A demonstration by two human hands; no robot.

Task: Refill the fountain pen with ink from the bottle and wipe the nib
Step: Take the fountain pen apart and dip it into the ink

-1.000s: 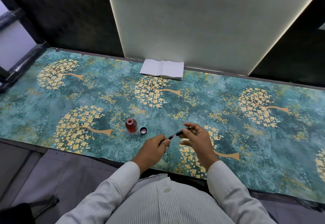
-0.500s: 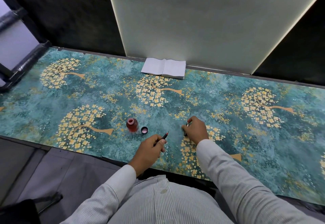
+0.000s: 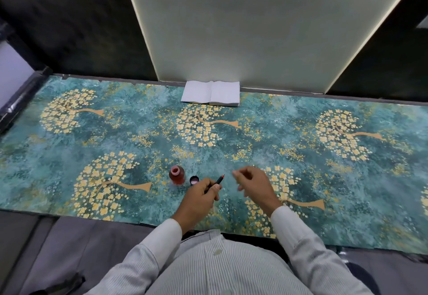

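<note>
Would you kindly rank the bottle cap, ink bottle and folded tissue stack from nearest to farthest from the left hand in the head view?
1. Bottle cap: just left of the left hand, by its knuckles.
2. Ink bottle: left of the cap, uncapped.
3. Tissue stack: far back, against the wall panel.

Bottle (image 3: 177, 175) left of cap (image 3: 194, 180), tissues (image 3: 210, 96) behind, on table (image 3: 69, 155).

Glossy glass ink bottle (image 3: 177, 175), matt paper tissue stack (image 3: 210, 96), table cover (image 3: 139, 137) prob. smooth vinyl.

Pen (image 3: 219, 180) uncapped; ink bottle (image 3: 177, 175) open.
</note>
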